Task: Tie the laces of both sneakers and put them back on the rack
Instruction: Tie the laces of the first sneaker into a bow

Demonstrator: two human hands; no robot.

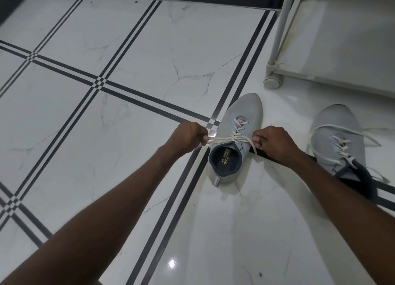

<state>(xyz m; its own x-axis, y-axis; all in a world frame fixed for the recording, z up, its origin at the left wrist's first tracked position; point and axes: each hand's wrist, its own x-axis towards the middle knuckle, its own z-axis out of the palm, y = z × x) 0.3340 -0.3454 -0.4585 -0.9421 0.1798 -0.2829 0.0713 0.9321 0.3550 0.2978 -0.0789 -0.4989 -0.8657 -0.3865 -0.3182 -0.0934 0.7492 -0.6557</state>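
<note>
Head view, looking down at the floor [128, 56], white marble-patterned tile crossed by dark triple stripes. Your left hand [189, 137] and right hand [272, 142] were held low over the near sneaker [236, 139], a light grey shoe with a dark navy collar and insole, standing upright on the floor with its toe pointing away from you. Each hand was closed in a pinch on one end of the white laces [233, 138]: the left hand gripped the strand that ran out to its side, the right hand gripped the strand on its own side, and the two strands crossed between the hands, just above the tongue, drawn taut and nearly level. A loose tail of lace hung below the right hand across a dark floor stripe. The shoe opening lay just beneath and between your wrists, a gold logo visible on the insole. The second sneaker [339, 139], of the same grey, stood on the floor beyond your right forearm, well apart from the first, its laces [346, 145] untied and trailing loosely over the upper and onto the tile. The rack [333, 37], a white frame on a small caster, stood ahead of the right hand, its lower shelf in view.
</note>
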